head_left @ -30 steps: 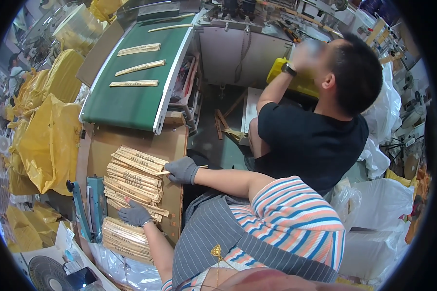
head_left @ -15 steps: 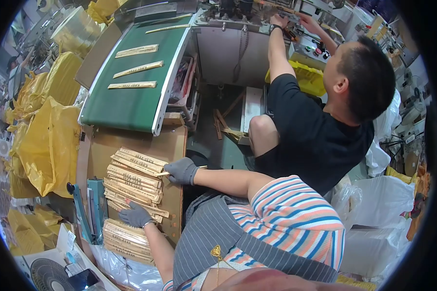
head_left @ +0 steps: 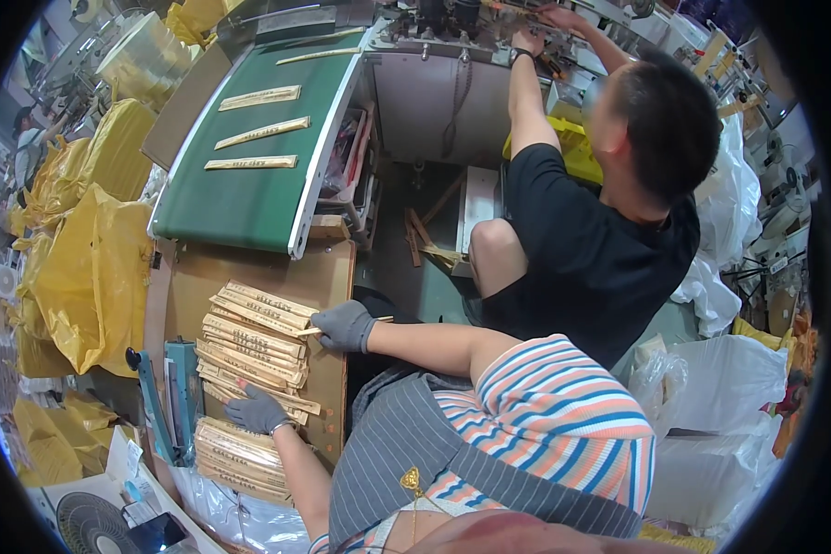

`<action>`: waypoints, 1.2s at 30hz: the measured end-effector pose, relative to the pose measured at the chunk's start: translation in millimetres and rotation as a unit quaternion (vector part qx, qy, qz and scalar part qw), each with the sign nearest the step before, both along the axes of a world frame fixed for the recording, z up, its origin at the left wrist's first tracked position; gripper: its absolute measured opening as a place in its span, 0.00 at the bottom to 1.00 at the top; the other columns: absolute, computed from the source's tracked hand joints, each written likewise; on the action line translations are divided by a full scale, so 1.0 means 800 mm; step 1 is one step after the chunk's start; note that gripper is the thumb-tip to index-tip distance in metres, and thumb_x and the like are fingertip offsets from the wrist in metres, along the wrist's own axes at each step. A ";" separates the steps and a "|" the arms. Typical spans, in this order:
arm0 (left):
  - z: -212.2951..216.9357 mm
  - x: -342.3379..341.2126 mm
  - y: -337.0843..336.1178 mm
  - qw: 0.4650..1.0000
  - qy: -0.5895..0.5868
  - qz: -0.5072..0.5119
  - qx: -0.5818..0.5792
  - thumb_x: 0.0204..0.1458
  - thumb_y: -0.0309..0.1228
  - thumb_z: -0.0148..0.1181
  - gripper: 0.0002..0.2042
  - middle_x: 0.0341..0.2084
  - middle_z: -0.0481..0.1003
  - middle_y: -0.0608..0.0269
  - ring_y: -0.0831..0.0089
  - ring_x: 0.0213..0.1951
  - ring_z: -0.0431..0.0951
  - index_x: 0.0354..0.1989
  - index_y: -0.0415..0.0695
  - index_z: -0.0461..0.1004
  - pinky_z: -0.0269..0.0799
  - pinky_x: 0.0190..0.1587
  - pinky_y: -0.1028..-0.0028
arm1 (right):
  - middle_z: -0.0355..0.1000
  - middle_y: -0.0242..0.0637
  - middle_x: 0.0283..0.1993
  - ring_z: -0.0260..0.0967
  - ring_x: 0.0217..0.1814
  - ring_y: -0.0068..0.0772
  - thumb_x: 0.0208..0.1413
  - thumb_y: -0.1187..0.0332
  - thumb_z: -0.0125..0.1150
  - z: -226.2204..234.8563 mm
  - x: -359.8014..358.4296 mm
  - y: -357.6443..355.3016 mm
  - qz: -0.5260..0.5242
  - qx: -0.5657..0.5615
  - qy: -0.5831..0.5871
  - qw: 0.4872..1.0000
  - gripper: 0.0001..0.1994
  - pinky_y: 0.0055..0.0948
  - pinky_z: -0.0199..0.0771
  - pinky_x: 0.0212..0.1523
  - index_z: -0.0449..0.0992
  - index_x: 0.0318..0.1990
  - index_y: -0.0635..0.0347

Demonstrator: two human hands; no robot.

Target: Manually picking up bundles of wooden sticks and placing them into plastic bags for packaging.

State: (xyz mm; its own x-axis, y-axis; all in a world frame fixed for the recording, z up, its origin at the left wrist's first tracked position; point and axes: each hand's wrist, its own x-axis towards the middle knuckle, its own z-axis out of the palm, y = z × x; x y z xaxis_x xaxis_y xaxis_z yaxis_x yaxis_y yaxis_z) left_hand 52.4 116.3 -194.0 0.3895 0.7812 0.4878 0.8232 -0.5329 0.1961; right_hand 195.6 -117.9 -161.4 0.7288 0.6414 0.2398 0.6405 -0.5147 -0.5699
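Note:
My right hand [head_left: 343,327], in a grey glove, is closed on a thin pale stick [head_left: 384,319] that pokes out on both sides of the fist. Beside that fist lies an overlapping row of slim paper-wrapped chopstick packets [head_left: 254,337] with dark printing. My left hand [head_left: 257,410], gloved too, rests with its fingers stretched out over the lower packets of the row. Just below it sits a bundle of similar packets [head_left: 240,459] under shiny clear plastic. What lies under my left palm is hidden.
A green conveyor belt [head_left: 240,208] carries several packets beyond the brown tabletop [head_left: 198,268]. A blue-grey metal sealer [head_left: 163,402] stands left of the packets, with a fan [head_left: 92,526] lower down. Yellow bags [head_left: 97,286] line the left. A co-worker in black [head_left: 600,249] reaches into machinery.
My hands and the packets stay almost where they were. The co-worker's head has shifted left, and that person's far hand has moved up and left at the machinery.

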 end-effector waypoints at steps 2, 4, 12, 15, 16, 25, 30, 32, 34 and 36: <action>0.000 0.000 -0.001 1.000 0.005 0.002 0.004 0.57 0.55 0.40 0.34 0.48 0.67 0.36 0.45 0.50 0.66 0.47 0.27 0.65 0.60 0.55 0.58 | 0.71 0.39 0.22 0.70 0.22 0.46 0.46 0.60 0.54 0.003 -0.001 -0.001 -0.001 0.003 -0.004 1.000 0.08 0.43 0.68 0.22 0.69 0.28 0.52; 0.006 -0.001 -0.005 1.000 0.015 0.003 -0.017 0.57 0.55 0.40 0.34 0.49 0.66 0.36 0.45 0.52 0.66 0.50 0.27 0.64 0.60 0.56 0.57 | 0.71 0.39 0.22 0.70 0.22 0.47 0.46 0.60 0.54 0.003 -0.002 -0.003 -0.003 -0.004 0.000 1.000 0.08 0.44 0.68 0.22 0.69 0.27 0.52; 0.004 -0.001 -0.010 1.000 -0.015 -0.011 -0.023 0.56 0.53 0.43 0.34 0.50 0.65 0.36 0.44 0.52 0.65 0.52 0.27 0.62 0.59 0.57 0.56 | 0.72 0.40 0.23 0.71 0.24 0.47 0.44 0.60 0.55 0.013 -0.002 -0.005 -0.007 -0.012 0.023 1.000 0.08 0.44 0.69 0.24 0.71 0.28 0.53; -0.007 0.007 -0.007 1.000 -0.001 0.002 0.021 0.56 0.52 0.45 0.33 0.49 0.65 0.38 0.45 0.52 0.65 0.53 0.28 0.61 0.58 0.57 0.56 | 0.71 0.41 0.21 0.70 0.23 0.47 0.44 0.60 0.54 0.006 0.002 -0.004 -0.018 -0.014 0.011 1.000 0.07 0.43 0.68 0.23 0.71 0.26 0.50; -0.003 0.012 -0.009 1.000 0.001 0.013 0.021 0.56 0.52 0.45 0.33 0.49 0.65 0.38 0.45 0.52 0.65 0.53 0.28 0.61 0.58 0.57 0.56 | 0.70 0.41 0.21 0.70 0.23 0.48 0.45 0.59 0.53 0.005 0.005 -0.003 -0.027 -0.028 0.019 0.999 0.07 0.43 0.67 0.22 0.71 0.26 0.51; 0.025 0.007 -0.022 0.989 0.007 0.050 -0.142 0.56 0.55 0.38 0.38 0.57 0.57 0.32 0.46 0.62 0.55 0.57 0.24 0.58 0.42 0.66 0.59 | 0.75 0.43 0.30 0.73 0.30 0.47 0.48 0.53 0.53 0.024 -0.002 0.005 -0.030 -0.087 0.059 0.994 0.13 0.46 0.72 0.32 0.75 0.37 0.44; 0.033 0.011 -0.037 0.991 -0.033 0.008 -0.127 0.55 0.55 0.38 0.38 0.57 0.59 0.35 0.44 0.62 0.52 0.55 0.23 0.58 0.41 0.66 0.57 | 0.72 0.46 0.21 0.71 0.24 0.52 0.49 0.55 0.53 0.008 -0.003 -0.002 -0.050 -0.090 -0.032 0.994 0.10 0.47 0.69 0.25 0.71 0.29 0.49; 0.032 0.005 -0.036 0.995 -0.038 0.018 -0.092 0.54 0.53 0.43 0.36 0.54 0.60 0.35 0.43 0.59 0.55 0.54 0.25 0.58 0.46 0.63 0.55 | 0.71 0.47 0.20 0.70 0.23 0.53 0.50 0.55 0.52 0.010 -0.007 0.002 -0.044 -0.087 -0.043 0.994 0.11 0.48 0.68 0.24 0.69 0.26 0.51; 0.025 0.003 -0.032 0.996 -0.065 0.033 -0.055 0.53 0.52 0.46 0.34 0.52 0.62 0.36 0.42 0.56 0.58 0.52 0.27 0.59 0.50 0.61 0.54 | 0.70 0.49 0.20 0.69 0.23 0.55 0.51 0.55 0.51 0.016 -0.009 0.007 -0.033 -0.090 -0.050 0.994 0.12 0.48 0.68 0.25 0.69 0.26 0.53; 0.029 0.005 -0.035 0.994 -0.084 0.034 -0.054 0.53 0.52 0.47 0.34 0.52 0.62 0.36 0.42 0.56 0.58 0.52 0.27 0.60 0.50 0.61 0.54 | 0.70 0.48 0.20 0.70 0.22 0.53 0.51 0.56 0.51 0.016 -0.007 0.008 -0.027 -0.090 -0.065 0.993 0.12 0.48 0.67 0.24 0.68 0.26 0.53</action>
State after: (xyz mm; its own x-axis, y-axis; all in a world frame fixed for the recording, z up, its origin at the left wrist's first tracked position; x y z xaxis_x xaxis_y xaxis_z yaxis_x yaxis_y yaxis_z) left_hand 56.5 88.6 -170.4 0.2540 0.8543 0.4535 0.8072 -0.4455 0.3872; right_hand 190.3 -111.6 -148.5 0.7344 0.6427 0.2182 0.6705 -0.6373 -0.3797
